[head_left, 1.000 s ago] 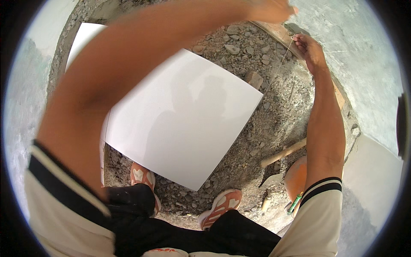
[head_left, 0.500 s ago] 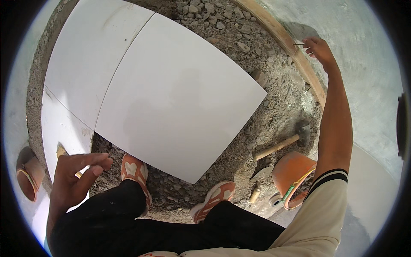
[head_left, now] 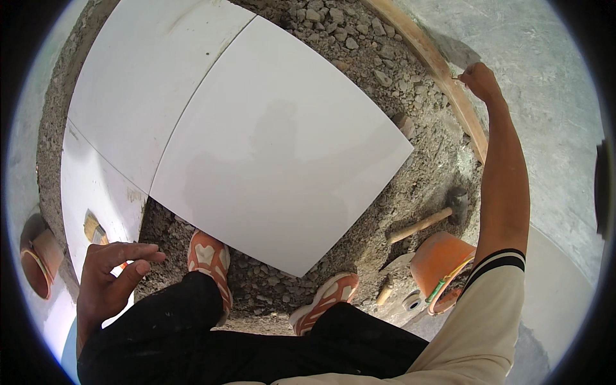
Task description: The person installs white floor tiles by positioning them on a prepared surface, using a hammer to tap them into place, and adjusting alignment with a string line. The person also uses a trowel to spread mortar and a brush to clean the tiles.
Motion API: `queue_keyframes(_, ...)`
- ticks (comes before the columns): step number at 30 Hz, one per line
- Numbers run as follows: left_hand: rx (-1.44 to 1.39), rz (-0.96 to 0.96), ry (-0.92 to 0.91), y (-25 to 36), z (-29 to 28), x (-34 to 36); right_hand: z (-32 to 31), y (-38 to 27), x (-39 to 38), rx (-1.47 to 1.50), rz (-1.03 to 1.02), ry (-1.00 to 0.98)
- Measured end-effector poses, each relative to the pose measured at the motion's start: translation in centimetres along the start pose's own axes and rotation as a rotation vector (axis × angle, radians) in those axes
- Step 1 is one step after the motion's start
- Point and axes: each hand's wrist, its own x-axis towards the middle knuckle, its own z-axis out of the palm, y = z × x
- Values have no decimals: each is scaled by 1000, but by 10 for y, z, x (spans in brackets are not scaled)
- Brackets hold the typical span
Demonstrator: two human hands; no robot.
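Observation:
My right hand (head_left: 482, 83) is stretched out to the far right, beside a long wooden board (head_left: 444, 70) along the wall. Its fingers are pinched on a thin, nail-like piece (head_left: 456, 78) whose tip points at the board. My left hand (head_left: 114, 279) hangs at the lower left with thumb and fingers apart, nothing visible in it. Below it, partly hidden, a brush (head_left: 95, 228) lies on a white tile (head_left: 96, 186). A large white tile (head_left: 289, 154) lies in front of me on the gravel, its left edge along another white tile (head_left: 151, 70).
A mallet (head_left: 420, 224) with a wooden handle and an orange bucket (head_left: 439, 256) lie on the right. Beside them are a trowel (head_left: 385, 292) and a small round roll (head_left: 412, 301). Another orange bucket (head_left: 40, 263) is at far left. Loose rubble (head_left: 359, 45) borders the tiles.
My right hand has moved slightly down and right, with the thin piece still in its fingers. The left hand has dropped slightly. The whole view has shifted a little.

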Motion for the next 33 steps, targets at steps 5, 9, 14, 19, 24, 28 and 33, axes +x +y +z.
queue_keyframes(5,15,-20,-17,3,-4,2,6,0,1,-121,-53,63)
queue_keyframes(9,36,29,-12,5,-1,3,8,-2,0,-128,-45,77)
queue_keyframes(14,13,11,-2,4,1,3,10,-3,-5,-65,-11,142)
queue_keyframes(19,15,-16,-19,6,0,2,8,2,-1,-92,-37,91)
queue_keyframes(24,11,-20,-37,8,-4,2,12,2,-2,-77,5,115)
queue_keyframes(28,12,-32,-59,10,-6,4,16,7,-3,-19,-36,157)
queue_keyframes(33,27,-103,-44,14,-5,2,20,23,1,34,-51,125)
